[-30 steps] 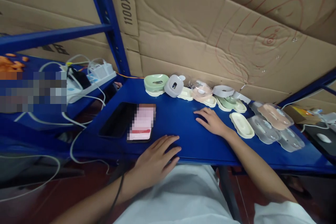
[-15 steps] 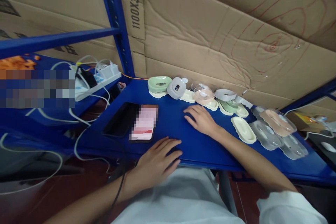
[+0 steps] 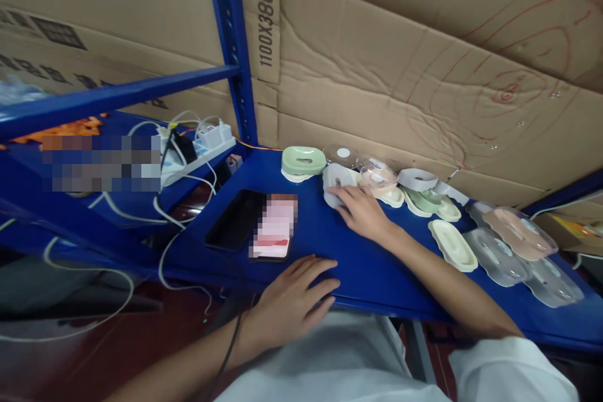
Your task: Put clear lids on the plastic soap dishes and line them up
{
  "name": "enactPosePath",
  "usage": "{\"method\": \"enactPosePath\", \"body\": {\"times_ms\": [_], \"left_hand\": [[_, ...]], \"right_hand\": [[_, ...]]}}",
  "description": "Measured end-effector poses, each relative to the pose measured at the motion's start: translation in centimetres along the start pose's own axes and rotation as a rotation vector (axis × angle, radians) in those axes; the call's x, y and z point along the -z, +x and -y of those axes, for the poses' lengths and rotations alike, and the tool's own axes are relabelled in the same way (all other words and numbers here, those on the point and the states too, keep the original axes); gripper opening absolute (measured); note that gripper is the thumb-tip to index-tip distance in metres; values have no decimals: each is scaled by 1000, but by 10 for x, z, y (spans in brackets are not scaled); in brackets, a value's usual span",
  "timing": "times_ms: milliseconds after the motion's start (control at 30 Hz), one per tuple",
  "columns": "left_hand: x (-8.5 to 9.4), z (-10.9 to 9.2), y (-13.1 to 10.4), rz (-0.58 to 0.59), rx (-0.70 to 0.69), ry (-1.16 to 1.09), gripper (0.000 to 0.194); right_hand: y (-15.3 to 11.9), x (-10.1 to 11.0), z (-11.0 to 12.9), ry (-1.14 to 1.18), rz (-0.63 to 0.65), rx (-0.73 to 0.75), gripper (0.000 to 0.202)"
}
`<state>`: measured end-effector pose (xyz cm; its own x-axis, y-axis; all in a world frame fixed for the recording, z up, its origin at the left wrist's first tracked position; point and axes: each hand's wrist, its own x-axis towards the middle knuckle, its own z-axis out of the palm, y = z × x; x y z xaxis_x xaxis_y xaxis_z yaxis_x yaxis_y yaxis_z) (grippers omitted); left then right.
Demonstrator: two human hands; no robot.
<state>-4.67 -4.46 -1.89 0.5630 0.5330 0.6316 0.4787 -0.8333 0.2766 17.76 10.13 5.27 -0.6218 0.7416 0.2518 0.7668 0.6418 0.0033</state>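
My right hand (image 3: 362, 210) reaches over the blue table (image 3: 377, 264), its fingers on the near side of a grey oval dish (image 3: 332, 183) and closed against it. At the table's front edge my left hand (image 3: 299, 295) rests with fingers spread and nothing in them. A green dish (image 3: 304, 161) on a cream base stands left of the grey one. To the right are a clear-covered pink dish (image 3: 378, 177), a green dish with a grey ring (image 3: 418, 180), and a cream tray (image 3: 453, 245).
A lit phone (image 3: 274, 229) and a black one (image 3: 235, 218) lie left of centre. Several clear-covered dishes (image 3: 521, 232) are at the right. A power strip (image 3: 200, 160) with white cables stands at the left, by a blue rack post (image 3: 232, 44).
My right hand has moved to the grey dish and taken hold of it. That dish has shifted nearer and now stands differently. The whole view has moved slightly.
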Motion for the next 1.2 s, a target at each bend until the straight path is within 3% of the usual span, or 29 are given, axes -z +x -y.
{"method": "enactPosePath", "body": {"times_ms": [167, 233, 333, 400, 500, 633, 733, 800, 967, 1033, 1100, 1200], "left_hand": [[-1, -2, 0, -21, 29, 69, 33], [-3, -3, 0, -20, 17, 118, 39], [-6, -4, 1, 1, -10, 183, 46], [-7, -4, 1, 12, -8, 212, 48], [-7, -3, 1, 36, 4, 232, 50], [-4, 0, 1, 104, -31, 197, 47], [-2, 1, 3, 98, -40, 120, 37], [-1, 1, 3, 68, -48, 69, 31], [3, -1, 5, 29, -76, -21, 22], [5, -1, 6, 19, -80, -30, 18], [5, -1, 5, 16, -84, -30, 19], [5, 0, 4, 27, -77, -35, 20]], "right_hand": [[-104, 26, -8, 149, 37, 175, 52], [-125, 34, -13, 185, 7, 181, 50], [-128, 34, -15, 213, -35, 89, 42], [-119, 28, -8, 255, 0, 65, 35], [-104, 19, 9, 422, 53, 197, 38], [-95, 26, 20, 636, -9, 252, 39], [-73, 36, 14, 455, -115, 202, 36], [-41, 35, 8, 249, -144, 194, 37], [66, 5, 1, -73, -79, 119, 47], [97, -8, 0, -121, -35, 89, 45], [108, -16, -1, -133, -12, 69, 32], [87, -16, -6, -127, -42, 32, 34]]}}
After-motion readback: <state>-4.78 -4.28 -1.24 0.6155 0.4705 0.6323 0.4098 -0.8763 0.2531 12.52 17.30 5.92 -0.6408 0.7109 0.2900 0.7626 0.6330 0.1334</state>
